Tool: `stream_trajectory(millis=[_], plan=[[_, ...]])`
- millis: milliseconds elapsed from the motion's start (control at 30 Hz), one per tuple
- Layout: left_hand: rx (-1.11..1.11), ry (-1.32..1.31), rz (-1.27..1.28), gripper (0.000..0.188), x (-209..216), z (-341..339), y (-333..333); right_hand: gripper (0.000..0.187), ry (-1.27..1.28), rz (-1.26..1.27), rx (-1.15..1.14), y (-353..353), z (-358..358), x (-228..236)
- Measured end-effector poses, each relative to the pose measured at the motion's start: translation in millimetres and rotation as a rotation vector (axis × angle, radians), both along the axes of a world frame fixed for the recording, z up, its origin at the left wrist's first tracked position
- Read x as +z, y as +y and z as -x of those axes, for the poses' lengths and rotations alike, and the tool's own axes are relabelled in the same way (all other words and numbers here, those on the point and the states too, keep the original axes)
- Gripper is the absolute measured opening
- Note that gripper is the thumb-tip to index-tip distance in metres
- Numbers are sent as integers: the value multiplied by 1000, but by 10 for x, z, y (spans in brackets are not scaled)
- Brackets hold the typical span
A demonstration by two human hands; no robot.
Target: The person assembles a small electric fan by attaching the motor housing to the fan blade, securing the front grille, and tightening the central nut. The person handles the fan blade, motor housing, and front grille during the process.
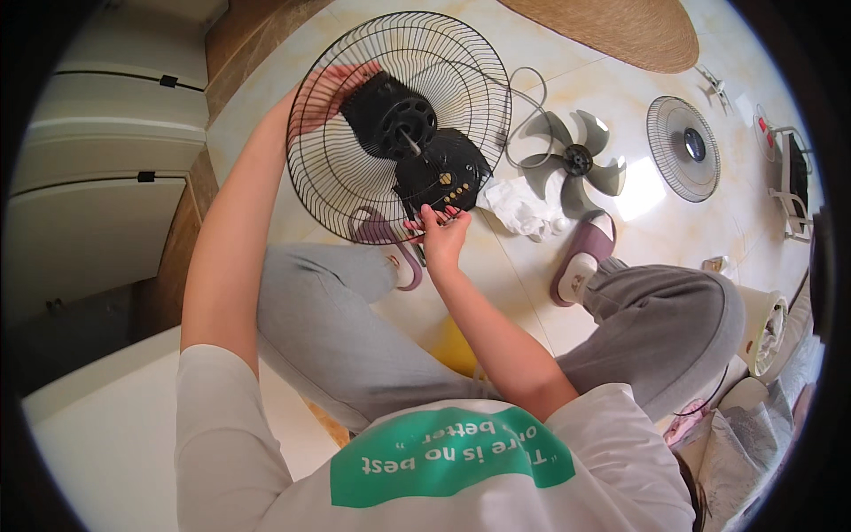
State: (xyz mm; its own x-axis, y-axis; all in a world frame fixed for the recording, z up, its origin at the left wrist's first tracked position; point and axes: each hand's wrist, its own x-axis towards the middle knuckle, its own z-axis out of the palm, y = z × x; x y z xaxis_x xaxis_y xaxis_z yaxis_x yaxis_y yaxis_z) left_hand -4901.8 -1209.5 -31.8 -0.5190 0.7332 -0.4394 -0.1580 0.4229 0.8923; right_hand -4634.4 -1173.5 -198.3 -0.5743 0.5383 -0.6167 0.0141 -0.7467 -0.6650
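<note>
In front of me is a part of an electric fan: a round black wire grille, with a black motor housing and bare metal shaft in its middle. Seen through the wires, my left hand is behind the grille, its fingers closed over the housing's upper left side. My right hand grips the grille's lower rim, thumb in front and fingers partly hidden. Just above it shows a black control panel with small yellowish buttons. Right of the grille, a dark translucent fan blade lies on the floor.
A front grille with a dark centre lies further right. Crumpled white plastic sits beside the blade, and a grey cord loops nearby. A woven round mat is at the far side; white cabinets stand left. A bin is right.
</note>
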Motion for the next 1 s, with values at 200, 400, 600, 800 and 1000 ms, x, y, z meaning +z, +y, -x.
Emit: stream_trajectory(millis=[200, 400, 600, 800, 1000], plan=[[534, -131, -235, 73, 349, -509, -383, 40, 133, -25, 3, 146, -68, 0], [499, 288, -31, 58, 313, -1175, -630, 42, 89, -80, -24, 92, -16, 6], [804, 92, -131, 36, 22, -1425, -660, 42, 45, -164, -17, 85, -60, 92], [818, 163, -192, 31, 1, -1509, -612, 43, 68, -131, 19, 139, -71, 105], [837, 220, -179, 31, -75, -1522, -598, 42, 60, -154, 72, 125, -121, -43]])
